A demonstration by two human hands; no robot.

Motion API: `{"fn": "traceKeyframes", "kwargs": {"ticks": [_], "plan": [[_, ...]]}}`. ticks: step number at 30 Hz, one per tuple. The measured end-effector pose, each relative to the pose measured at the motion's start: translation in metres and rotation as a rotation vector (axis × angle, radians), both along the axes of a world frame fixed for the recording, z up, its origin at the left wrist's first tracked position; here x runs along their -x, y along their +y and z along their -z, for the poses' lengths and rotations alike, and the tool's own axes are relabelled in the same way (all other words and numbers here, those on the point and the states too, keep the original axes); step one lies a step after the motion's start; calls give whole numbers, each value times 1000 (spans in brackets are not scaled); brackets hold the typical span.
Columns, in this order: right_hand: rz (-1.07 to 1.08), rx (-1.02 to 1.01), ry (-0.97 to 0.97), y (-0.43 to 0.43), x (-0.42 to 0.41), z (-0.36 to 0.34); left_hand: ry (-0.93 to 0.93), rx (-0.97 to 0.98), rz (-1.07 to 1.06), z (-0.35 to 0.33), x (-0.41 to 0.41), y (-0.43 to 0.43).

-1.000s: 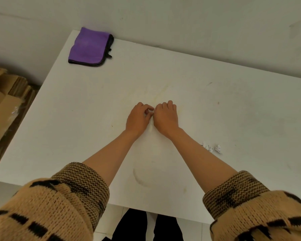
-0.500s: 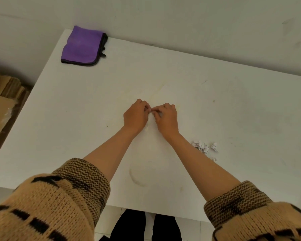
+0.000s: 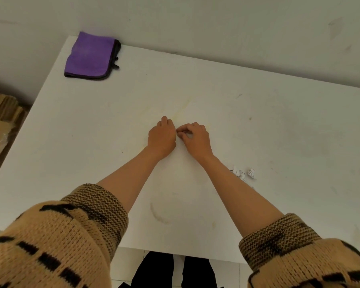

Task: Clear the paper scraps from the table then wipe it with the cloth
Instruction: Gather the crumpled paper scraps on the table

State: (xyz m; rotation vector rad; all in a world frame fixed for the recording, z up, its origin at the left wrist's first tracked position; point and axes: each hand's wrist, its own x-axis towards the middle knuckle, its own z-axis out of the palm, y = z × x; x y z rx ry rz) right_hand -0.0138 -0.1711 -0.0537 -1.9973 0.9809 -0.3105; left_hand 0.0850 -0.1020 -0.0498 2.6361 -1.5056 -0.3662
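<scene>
Head view:
- The table [image 3: 279, 132] is white and smudged, and its far edge meets a wall [image 3: 195, 23].
- The left hand [image 3: 162, 138] and right hand [image 3: 196, 139] are side by side at the table's middle, touching at the fingertips.
- The left hand is knuckles up with its fingers curled under; what it holds, if anything, is hidden.
- The right hand's thumb and forefinger are pinched together against the left hand. I cannot tell whether a scrap sits between them.
- The scraps [image 3: 242, 173] lie in a small white pile at 4 o'clock from the hands, just beside the right forearm.
- The cloth [image 3: 90, 56], purple with a dark hem, lies folded flat on the table's far left corner, at 11 o'clock from the hands and well apart from them.
- A curved stain [image 3: 160, 215] marks the table at 6 o'clock from the hands, between the forearms.
- Knitted tan sleeves [image 3: 50, 235] with black dashes are pushed up both arms.
- Cardboard [image 3: 0, 129] lies off the table's left edge, at 9 o'clock.
</scene>
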Motion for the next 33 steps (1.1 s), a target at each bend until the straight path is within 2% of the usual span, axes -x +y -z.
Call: {"fn": "traceKeyframes", "kwargs": {"ticks": [6, 9, 11, 15, 20, 33], "plan": [[-47, 15, 34, 2, 5, -5, 379, 253, -85, 8, -11, 15], [-85, 278, 136, 15, 11, 0, 526, 325, -115, 6, -12, 19], [-105, 374, 214, 22, 16, 2, 508, 305, -85, 7, -13, 20], [-144, 367, 267, 27, 21, 5, 453, 383, -141, 9, -7, 19], [-158, 341, 239, 24, 23, 3, 422, 406, -248, 11, 0, 13], [-133, 258, 195, 19, 23, 7, 410, 375, -280, 6, -1, 7]]}}
